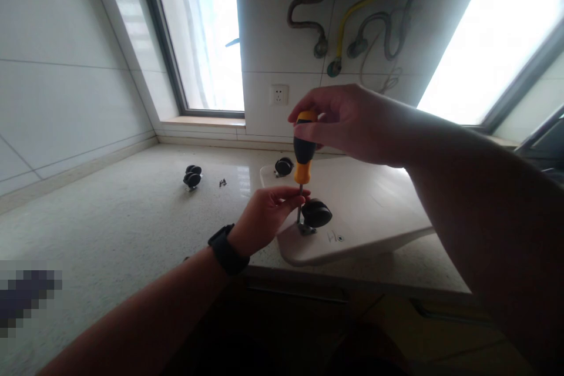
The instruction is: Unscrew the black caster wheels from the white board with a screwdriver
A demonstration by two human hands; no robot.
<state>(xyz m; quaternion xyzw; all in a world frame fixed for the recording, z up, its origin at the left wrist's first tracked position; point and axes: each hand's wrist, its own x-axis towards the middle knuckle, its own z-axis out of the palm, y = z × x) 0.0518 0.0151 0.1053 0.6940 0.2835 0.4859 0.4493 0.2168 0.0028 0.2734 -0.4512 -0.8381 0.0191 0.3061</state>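
My right hand [352,123] is closed around the top of an orange and black screwdriver [304,155] held upright. Its shaft points down at the metal plate of a black caster wheel [315,213] on the near corner of a white board [374,211]. My left hand [264,217], with a black watch on the wrist, pinches the screwdriver shaft just above the caster's plate. A second caster [284,166] sits at the board's far corner.
A loose black caster [192,177] and a few small screws [222,182] lie on the pale stone counter [110,229] to the left. A tiled wall with a socket [279,94], pipes and two bright windows stands behind. The counter's front edge is close to me.
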